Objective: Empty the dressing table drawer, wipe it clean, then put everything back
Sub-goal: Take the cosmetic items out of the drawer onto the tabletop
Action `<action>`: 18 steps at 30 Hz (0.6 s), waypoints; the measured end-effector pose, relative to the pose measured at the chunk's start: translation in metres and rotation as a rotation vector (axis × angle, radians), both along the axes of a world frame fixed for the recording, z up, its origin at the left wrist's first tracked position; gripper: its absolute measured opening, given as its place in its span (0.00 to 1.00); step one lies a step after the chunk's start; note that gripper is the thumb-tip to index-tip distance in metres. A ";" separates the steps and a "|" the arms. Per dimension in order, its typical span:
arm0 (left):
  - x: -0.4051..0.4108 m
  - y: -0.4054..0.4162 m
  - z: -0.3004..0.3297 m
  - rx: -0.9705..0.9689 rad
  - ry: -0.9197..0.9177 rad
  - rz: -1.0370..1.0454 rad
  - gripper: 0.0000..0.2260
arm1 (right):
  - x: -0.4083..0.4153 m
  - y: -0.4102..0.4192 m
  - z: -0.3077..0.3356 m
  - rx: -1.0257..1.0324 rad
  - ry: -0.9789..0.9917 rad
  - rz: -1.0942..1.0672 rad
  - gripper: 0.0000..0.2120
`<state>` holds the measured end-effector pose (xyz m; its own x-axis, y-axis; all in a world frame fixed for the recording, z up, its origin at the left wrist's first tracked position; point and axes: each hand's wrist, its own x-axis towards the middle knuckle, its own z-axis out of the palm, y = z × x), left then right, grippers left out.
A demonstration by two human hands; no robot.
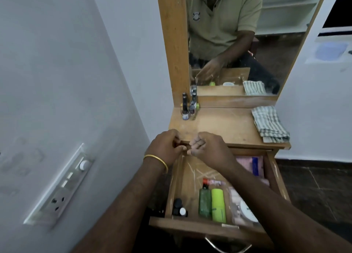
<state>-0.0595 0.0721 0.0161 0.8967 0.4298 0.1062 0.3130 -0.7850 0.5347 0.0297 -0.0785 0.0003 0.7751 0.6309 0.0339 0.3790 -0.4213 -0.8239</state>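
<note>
The wooden drawer [190, 226] is pulled out below the dressing table top [224, 127]. Inside lie a dark green bottle [204, 202], a lime-green bottle [218, 205], small black bottles [178, 207], a red-capped tube [211, 182], a pink box [249, 165] and a white round jar [247, 212] in a clear pouch. My left hand [165, 148] and my right hand [207, 148] hover side by side at the table's front edge, above the drawer's back. Both have curled fingers with nothing visible in them. My right forearm hides part of the drawer.
Several nail polish bottles [188, 107] stand at the table's back left by the mirror [238, 43]. A folded checked cloth [270, 125] lies on the right of the top. A wall with a switch panel [62, 186] is close on the left. Dark floor lies to the right.
</note>
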 end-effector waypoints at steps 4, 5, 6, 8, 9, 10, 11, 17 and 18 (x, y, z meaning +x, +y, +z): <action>-0.029 -0.009 -0.009 -0.027 0.257 -0.217 0.07 | -0.030 -0.021 -0.009 -0.265 0.080 0.352 0.08; -0.034 -0.013 -0.010 -0.021 0.361 -0.278 0.08 | -0.037 -0.026 -0.012 -0.333 0.095 0.441 0.09; -0.038 -0.017 -0.010 -0.012 0.457 -0.325 0.09 | -0.044 -0.030 -0.014 -0.382 0.111 0.514 0.11; -0.043 -0.023 -0.010 0.000 0.572 -0.363 0.09 | -0.054 -0.035 -0.020 -0.426 0.109 0.617 0.13; -0.045 -0.026 -0.010 -0.002 0.601 -0.368 0.08 | -0.059 -0.036 -0.022 -0.435 0.091 0.657 0.15; -0.046 -0.028 -0.009 -0.002 0.627 -0.374 0.07 | -0.062 -0.036 -0.023 -0.442 0.054 0.689 0.16; -0.046 -0.030 -0.008 0.002 0.654 -0.384 0.07 | -0.064 -0.036 -0.024 -0.444 -0.003 0.714 0.17; -0.048 -0.034 -0.007 0.042 0.712 -0.416 0.07 | -0.072 -0.035 -0.025 -0.445 -0.232 0.782 0.17; -0.048 -0.034 -0.007 0.041 0.725 -0.419 0.07 | -0.072 -0.035 -0.024 -0.447 -0.237 0.778 0.16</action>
